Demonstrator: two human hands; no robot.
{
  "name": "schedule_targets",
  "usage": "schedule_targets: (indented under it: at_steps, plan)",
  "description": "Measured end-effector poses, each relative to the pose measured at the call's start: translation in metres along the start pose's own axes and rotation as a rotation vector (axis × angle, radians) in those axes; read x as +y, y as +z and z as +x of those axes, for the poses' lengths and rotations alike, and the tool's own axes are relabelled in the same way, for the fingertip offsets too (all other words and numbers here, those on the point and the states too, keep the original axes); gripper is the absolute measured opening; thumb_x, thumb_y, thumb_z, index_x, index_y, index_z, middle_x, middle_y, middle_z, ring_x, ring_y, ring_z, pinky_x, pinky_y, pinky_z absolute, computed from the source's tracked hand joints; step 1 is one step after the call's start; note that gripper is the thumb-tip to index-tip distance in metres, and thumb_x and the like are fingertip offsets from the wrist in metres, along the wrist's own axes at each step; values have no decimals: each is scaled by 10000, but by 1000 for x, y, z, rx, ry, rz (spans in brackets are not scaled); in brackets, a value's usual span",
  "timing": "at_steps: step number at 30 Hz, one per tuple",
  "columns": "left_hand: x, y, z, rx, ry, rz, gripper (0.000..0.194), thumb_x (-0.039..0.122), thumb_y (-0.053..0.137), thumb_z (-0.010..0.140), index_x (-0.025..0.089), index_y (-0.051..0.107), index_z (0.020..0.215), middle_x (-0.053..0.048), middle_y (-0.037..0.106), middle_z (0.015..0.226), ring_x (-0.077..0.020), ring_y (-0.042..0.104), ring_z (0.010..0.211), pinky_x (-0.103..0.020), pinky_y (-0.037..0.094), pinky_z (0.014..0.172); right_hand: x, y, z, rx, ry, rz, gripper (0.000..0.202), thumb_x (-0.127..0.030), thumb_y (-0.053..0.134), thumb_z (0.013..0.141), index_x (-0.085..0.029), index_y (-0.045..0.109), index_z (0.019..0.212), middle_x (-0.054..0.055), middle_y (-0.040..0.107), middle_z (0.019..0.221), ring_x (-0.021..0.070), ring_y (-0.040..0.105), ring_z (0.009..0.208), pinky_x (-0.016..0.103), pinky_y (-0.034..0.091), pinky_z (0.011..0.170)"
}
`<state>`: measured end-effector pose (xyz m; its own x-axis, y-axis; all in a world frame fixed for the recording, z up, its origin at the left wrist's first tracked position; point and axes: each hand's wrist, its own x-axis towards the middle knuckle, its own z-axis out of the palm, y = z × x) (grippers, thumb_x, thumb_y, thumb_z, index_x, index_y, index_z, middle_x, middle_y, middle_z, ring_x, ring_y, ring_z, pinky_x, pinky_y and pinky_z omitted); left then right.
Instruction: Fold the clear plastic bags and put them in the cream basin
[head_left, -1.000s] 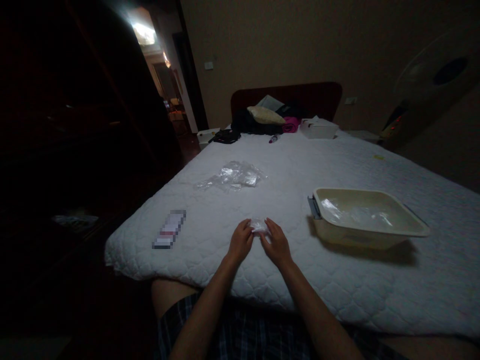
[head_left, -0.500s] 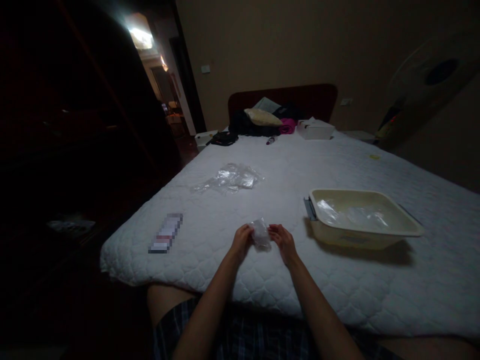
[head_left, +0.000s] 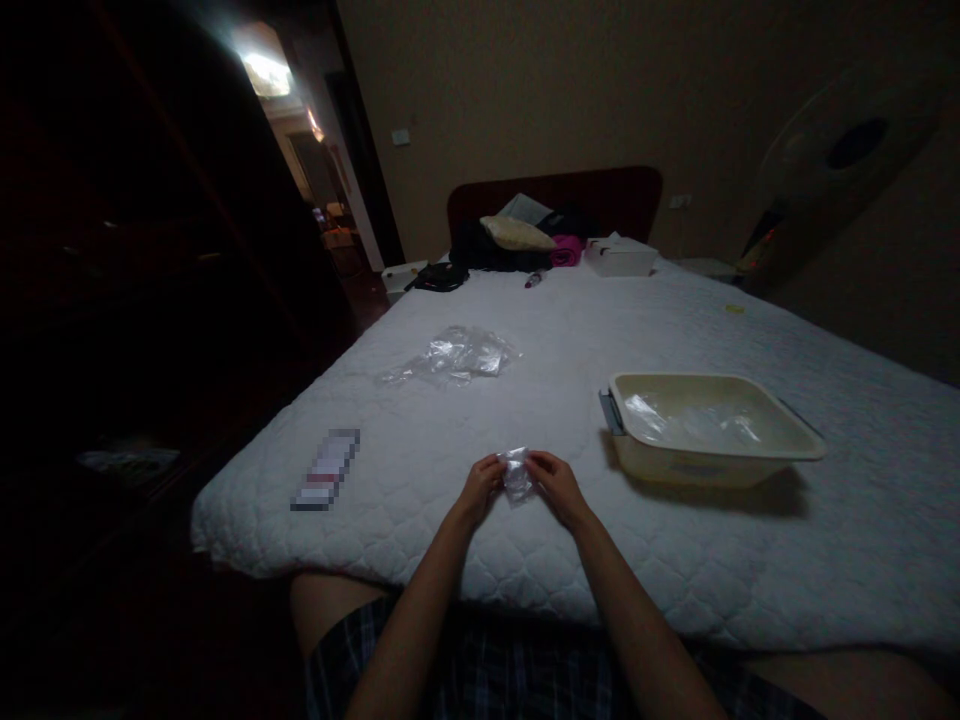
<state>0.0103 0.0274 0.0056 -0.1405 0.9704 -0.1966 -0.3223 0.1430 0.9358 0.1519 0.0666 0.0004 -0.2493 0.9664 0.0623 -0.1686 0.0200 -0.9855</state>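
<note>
A small clear plastic bag (head_left: 517, 478) is held over the front part of the bed, between my two hands. My left hand (head_left: 481, 487) pinches its left edge. On the other side, the fingers of my right hand (head_left: 555, 485) are closed on the bag's upper right corner. Farther up the bed lies a loose heap of clear plastic bags (head_left: 466, 355). To the right stands a cream plastic bin (head_left: 712, 467) with grey side clips, and more clear bags (head_left: 694, 425) lie inside it.
A blurred-out phone-like object (head_left: 326, 470) lies left on the white quilted bed (head_left: 420, 530). Toward the headboard (head_left: 555, 195) are a pillow (head_left: 517, 234), a black bag (head_left: 441, 277), a pink roll (head_left: 565, 250) and a white box (head_left: 621, 258). A fan (head_left: 855, 145) stands at right.
My right hand has moved left onto the bag's upper right corner; its fingers were looser at the bag's edge before. The view has shifted slightly.
</note>
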Motion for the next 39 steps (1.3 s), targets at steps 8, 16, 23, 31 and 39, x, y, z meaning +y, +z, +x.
schedule_targets:
  at_steps: [8, 16, 23, 31, 39]
  plan:
    - [-3, -2, 0, -5, 39, 33, 299, 395, 664, 579, 135, 578, 699, 15, 531, 603, -72, 478, 533, -187, 357, 519, 5, 3, 4, 23, -42, -27, 258, -382, 674, 606, -164, 651, 743, 32, 660, 704, 173, 587, 673, 325, 468, 680]
    - [-3, -5, 2, -51, 31, -59, 360, 451, 630, 645, 112, 617, 766, -38, 605, 649, -146, 597, 604, -292, 471, 644, -43, -22, 10, 100, -80, -54, 268, -391, 692, 571, -161, 639, 696, 27, 641, 649, 162, 569, 620, 298, 454, 607]
    - [-5, -6, 0, -48, 72, -79, 310, 408, 627, 682, 109, 618, 766, -36, 614, 652, -147, 616, 618, -277, 486, 641, -165, -117, 20, 184, -311, -210, 286, -381, 711, 590, -174, 657, 780, 16, 649, 744, 132, 566, 674, 272, 447, 640]
    - [-10, -6, -1, 9, 71, -50, 349, 438, 652, 650, 103, 622, 740, -38, 620, 635, -144, 612, 601, -285, 503, 654, -205, -250, 42, 408, 30, -577, 194, -274, 684, 651, -120, 607, 739, 11, 573, 582, 78, 477, 462, 212, 387, 460]
    - [-17, -8, -1, 15, 79, 31, 324, 435, 637, 683, 116, 623, 743, -30, 613, 649, -143, 611, 626, -292, 506, 692, -181, -260, 51, 532, 199, -1086, 254, -144, 559, 716, -109, 545, 968, 36, 590, 654, 129, 524, 533, 222, 382, 502]
